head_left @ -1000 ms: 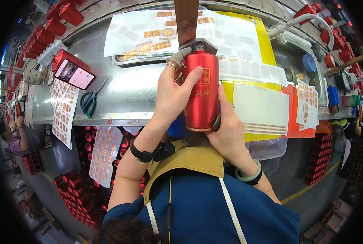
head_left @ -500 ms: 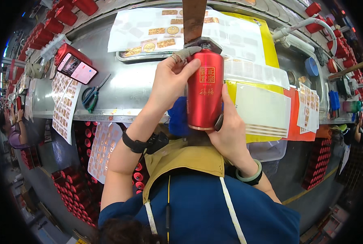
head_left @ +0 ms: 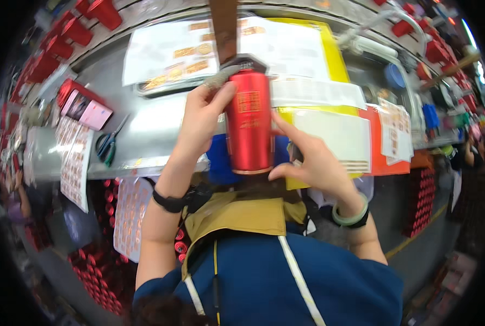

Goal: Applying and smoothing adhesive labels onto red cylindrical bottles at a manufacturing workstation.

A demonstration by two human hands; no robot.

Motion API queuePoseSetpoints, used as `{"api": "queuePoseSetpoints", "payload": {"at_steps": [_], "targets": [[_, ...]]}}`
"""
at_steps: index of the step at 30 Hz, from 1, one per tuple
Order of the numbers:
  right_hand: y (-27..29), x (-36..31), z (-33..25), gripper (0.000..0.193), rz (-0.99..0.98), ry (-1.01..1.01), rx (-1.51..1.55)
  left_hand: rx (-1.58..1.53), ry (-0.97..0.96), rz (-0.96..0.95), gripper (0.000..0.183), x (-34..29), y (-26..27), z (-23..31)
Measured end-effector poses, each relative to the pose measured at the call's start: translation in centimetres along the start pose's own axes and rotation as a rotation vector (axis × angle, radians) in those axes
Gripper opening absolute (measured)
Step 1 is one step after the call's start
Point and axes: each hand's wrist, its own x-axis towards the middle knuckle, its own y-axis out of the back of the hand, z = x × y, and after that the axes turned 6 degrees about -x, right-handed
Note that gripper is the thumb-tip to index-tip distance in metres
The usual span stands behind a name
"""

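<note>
A glossy red bottle (head_left: 250, 138) with gold printed marks and a dark neck stands upright in front of me. My left hand (head_left: 205, 111) grips it by the upper left side, with a grey cover on one finger reaching toward the neck. Beside its lower right side, my right hand (head_left: 316, 157) has thumb and fingers spread apart. The thumb tip is close to the base; whether it touches cannot be made out. Blue cloth (head_left: 219, 160) shows behind the bottle. Beyond it, white sheets with gold stickers (head_left: 166, 49) lie over a metal tray (head_left: 144, 88).
Scissors (head_left: 109, 144), a phone (head_left: 86, 108) leaning on a red container, and a sticker sheet (head_left: 75, 168) are at the left. On the right lie yellow (head_left: 335, 51) and red sheets (head_left: 381, 146). A brown post (head_left: 224, 27) rises behind the bottle. Red cans (head_left: 98, 277) are stacked below.
My right hand has come away from the bottle's side, its fingers opening to the right. My left hand keeps its hold. The whole view has shifted, with some blur.
</note>
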Motion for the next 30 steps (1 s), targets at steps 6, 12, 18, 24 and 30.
{"api": "queuePoseSetpoints", "payload": {"at_steps": [6, 12, 18, 24, 30], "targets": [[11.7, 5.1, 15.5, 0.032, 0.353, -0.2, -0.479, 0.12, -0.119, -0.085, 0.068, -1.9, -1.9, 0.4], [15.3, 9.2, 28.5, 0.037, 0.063, -0.682, -0.899, 0.049, -0.092, -0.057, 0.064, -2.2, -1.8, 0.6], [13.8, 9.8, 25.5, 0.038, 0.02, -0.544, -0.852, -0.125, 0.088, 0.034, 0.063, -2.8, -0.3, 0.5], [5.3, 7.8, 3.2, 0.057, 0.211, 0.375, -0.473, -0.116, 0.051, 0.025, 0.077, -3.0, -1.5, 0.8], [2.5, 8.1, -0.8, 0.054, 0.288, 0.704, -0.834, -0.18, 0.059, -0.001, 0.076, -3.2, -0.6, 0.8]]}}
